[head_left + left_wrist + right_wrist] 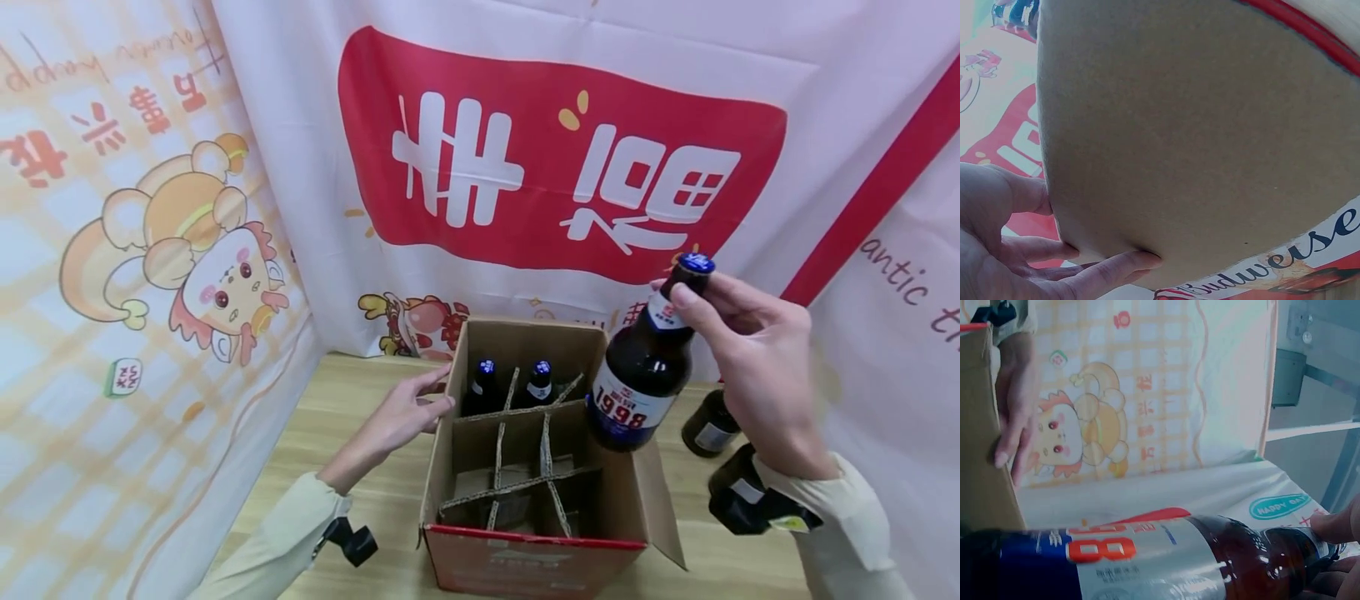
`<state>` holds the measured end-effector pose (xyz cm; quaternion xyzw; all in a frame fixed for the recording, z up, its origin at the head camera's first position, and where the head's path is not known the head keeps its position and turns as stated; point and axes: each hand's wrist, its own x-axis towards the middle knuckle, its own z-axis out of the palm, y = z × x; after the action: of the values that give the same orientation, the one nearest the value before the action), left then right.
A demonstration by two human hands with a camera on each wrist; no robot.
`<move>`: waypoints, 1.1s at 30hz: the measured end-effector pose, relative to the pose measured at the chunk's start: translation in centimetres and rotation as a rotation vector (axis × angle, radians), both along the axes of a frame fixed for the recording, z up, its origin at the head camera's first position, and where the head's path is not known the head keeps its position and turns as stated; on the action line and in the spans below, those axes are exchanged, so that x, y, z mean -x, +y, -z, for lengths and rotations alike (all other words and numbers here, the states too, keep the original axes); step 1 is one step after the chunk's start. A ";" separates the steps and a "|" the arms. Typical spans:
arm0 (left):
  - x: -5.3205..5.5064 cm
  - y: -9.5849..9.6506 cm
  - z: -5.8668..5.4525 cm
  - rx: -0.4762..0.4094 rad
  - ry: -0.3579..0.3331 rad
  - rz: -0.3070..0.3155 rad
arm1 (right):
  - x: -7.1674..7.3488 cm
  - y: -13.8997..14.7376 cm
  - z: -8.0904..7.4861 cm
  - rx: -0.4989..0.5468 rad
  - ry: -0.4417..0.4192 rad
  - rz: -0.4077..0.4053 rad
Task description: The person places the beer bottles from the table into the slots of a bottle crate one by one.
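A brown beer bottle [643,375] with a blue cap and a "1998" label hangs tilted over the right rim of a cardboard box [444,500]. My right hand [772,358] pinches its neck between thumb and fingers; the bottle lies across the bottom of the right wrist view. My left hand [401,417] is at the box's left rim, its fairly straight fingers [1116,272] touching the cardboard. Corrugated dividers [517,410] split the box into compartments. Two capped bottles, one at far left [485,387] and one beside it [540,385], stand in the back row.
On the table [300,467], right of the box, stands another dark bottle [708,429], partly hidden by my right hand. The box's right flap [660,504] sticks outward. Printed cloth [300,125] hangs behind and at both sides.
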<state>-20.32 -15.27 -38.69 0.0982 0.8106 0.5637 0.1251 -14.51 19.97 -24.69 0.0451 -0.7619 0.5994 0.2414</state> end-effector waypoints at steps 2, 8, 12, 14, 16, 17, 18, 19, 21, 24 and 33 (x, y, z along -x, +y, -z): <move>0.1 0.1 0.0 -0.005 0.003 0.005 | 0.1 -0.3 0.0 -0.080 -0.013 -0.017; 0.3 0.2 -0.1 0.005 0.003 0.002 | 1.5 -1.2 0.3 -0.202 -0.079 -0.069; 0.2 0.0 -0.1 0.008 -0.003 -0.001 | 3.0 -1.6 0.5 -0.168 -0.130 -0.153; 0.2 0.0 -0.1 0.007 -0.003 0.005 | 3.7 -1.9 0.8 -0.159 -0.132 -0.183; 0.3 0.0 0.0 0.004 0.000 0.016 | 4.2 -2.2 1.1 -0.179 -0.125 -0.207; 0.3 0.0 0.0 0.002 0.002 0.019 | 4.4 -2.3 1.4 -0.205 -0.121 -0.215; 0.3 0.0 0.1 -0.001 -0.002 0.017 | 4.7 -2.5 1.6 -0.222 -0.117 -0.228; 0.3 0.0 0.1 -0.003 -0.003 0.018 | 5.0 -2.7 1.8 -0.245 -0.114 -0.240; 0.3 -0.1 0.1 -0.007 -0.007 0.014 | 5.5 -3.2 2.2 -0.280 -0.107 -0.272; 0.2 -0.1 0.1 -0.006 -0.014 0.012 | 6.0 -3.8 2.8 -0.298 -0.104 -0.314; 0.4 -0.1 0.0 -0.003 -0.011 0.013 | 6.7 -6.3 3.5 -0.304 -0.119 -0.404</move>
<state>-20.72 -15.35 -38.69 0.1002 0.8083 0.5647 0.1331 -21.18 13.69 -28.23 0.1970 -0.8316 0.5155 0.0619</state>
